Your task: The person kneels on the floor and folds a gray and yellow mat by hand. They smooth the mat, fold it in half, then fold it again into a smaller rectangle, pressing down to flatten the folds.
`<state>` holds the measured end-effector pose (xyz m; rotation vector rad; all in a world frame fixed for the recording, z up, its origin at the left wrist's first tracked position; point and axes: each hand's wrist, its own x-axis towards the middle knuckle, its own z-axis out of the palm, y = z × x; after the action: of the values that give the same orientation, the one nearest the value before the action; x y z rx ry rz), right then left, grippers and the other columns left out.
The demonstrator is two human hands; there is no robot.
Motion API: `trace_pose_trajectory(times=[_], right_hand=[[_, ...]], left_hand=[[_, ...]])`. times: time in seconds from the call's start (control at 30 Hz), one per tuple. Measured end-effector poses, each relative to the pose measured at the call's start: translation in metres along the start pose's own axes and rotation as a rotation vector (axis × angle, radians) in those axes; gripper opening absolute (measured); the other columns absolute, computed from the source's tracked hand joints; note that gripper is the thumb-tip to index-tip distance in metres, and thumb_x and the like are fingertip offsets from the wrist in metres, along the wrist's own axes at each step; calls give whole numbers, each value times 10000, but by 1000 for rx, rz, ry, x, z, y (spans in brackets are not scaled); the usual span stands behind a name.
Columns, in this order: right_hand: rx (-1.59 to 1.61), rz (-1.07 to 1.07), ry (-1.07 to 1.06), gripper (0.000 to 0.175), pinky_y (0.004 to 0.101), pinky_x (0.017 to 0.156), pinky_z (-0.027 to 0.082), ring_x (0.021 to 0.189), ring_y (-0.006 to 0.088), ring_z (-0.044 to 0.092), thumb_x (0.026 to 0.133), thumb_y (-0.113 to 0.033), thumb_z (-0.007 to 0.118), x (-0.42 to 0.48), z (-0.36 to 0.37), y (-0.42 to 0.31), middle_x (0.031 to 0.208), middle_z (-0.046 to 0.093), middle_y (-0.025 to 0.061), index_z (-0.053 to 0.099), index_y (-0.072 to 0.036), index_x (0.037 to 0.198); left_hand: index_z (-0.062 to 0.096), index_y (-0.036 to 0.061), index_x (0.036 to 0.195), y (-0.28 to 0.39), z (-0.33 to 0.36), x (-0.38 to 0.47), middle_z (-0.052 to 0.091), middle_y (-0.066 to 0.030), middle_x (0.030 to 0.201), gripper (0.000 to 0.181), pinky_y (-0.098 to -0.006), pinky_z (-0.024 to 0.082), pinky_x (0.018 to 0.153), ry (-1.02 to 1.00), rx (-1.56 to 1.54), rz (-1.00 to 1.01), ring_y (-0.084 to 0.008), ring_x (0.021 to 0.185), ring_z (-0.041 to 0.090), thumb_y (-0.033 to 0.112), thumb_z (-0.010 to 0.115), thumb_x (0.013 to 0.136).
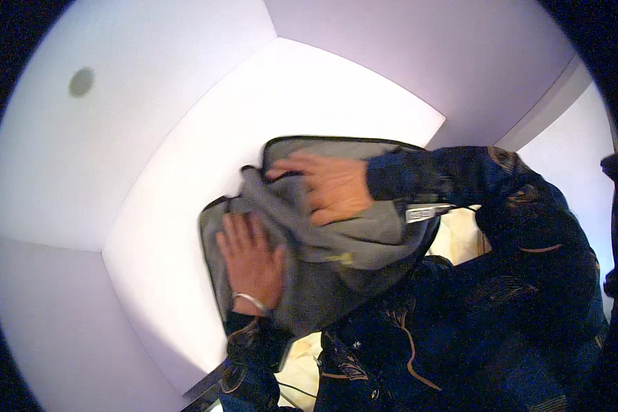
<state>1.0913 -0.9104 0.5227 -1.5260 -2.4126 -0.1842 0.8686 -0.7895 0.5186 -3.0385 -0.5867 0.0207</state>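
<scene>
A grey cloth item with dark edging [335,288], which looks like a garment or soft cover, lies partly folded on a bright white surface. My left hand [252,257], with a light band at the wrist, rests flat on its left part, fingers spread. Across its upper middle lies my right hand [329,185], palm down and slightly blurred, fingers apart. A raised fold of the cloth runs between the two hands. A white printed tag [421,213] sticks out by my right forearm. What the cloth is exactly, I cannot tell.
The white surface [288,87] is bounded by pale panels at the left [108,129] and top right [391,51]. A round grey spot [81,82] marks the left panel. Dark cables [298,390] and a cream patterned surface [304,360] show below the cloth.
</scene>
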Motion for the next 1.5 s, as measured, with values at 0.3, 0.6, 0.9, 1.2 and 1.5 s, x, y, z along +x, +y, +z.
trace_pose_trajectory(times=[0.3,0.6,0.9,1.2,1.5], right_hand=[[-604,788,-294,501,483,1066,212,1306,391,259,855,-389,464,-122,-19,86,1406,262,259,495,-41,1215],[-455,430,27,656,543,1021,257,1261,406,329,884,-576,350,-133,50,65,1350,328,268,353,-115,1349],[-402,600,-192,689,495,1077,188,1297,420,250,883,-571,368,-135,-32,7,1401,238,284,242,-146,1411],[-432,856,-23,668,501,1067,185,1327,397,215,899,-614,235,-149,-1,165,1417,243,256,232,-199,1423],[-324,477,-72,617,507,1059,212,1295,380,275,910,-532,334,-149,22,130,1392,282,242,324,-131,1378]], left_hand=[[259,-21,1367,16,36,15,180,-225,1454,730,-516,120,1080,167,-65,-13,-365,1360,132,488,444,876],[234,-33,1374,-17,91,-18,177,-246,1448,720,-518,147,1069,95,98,-367,-394,1351,148,483,407,903],[254,-55,1363,30,7,-64,141,-258,1455,760,-551,61,1072,29,-101,-126,-404,1361,76,510,414,881],[234,-29,1380,41,58,59,142,-256,1455,792,-541,63,1076,217,-22,-175,-385,1365,83,583,328,886],[237,29,1402,15,55,64,200,-222,1455,812,-517,147,1069,-35,100,-890,-354,1363,146,642,285,873]])
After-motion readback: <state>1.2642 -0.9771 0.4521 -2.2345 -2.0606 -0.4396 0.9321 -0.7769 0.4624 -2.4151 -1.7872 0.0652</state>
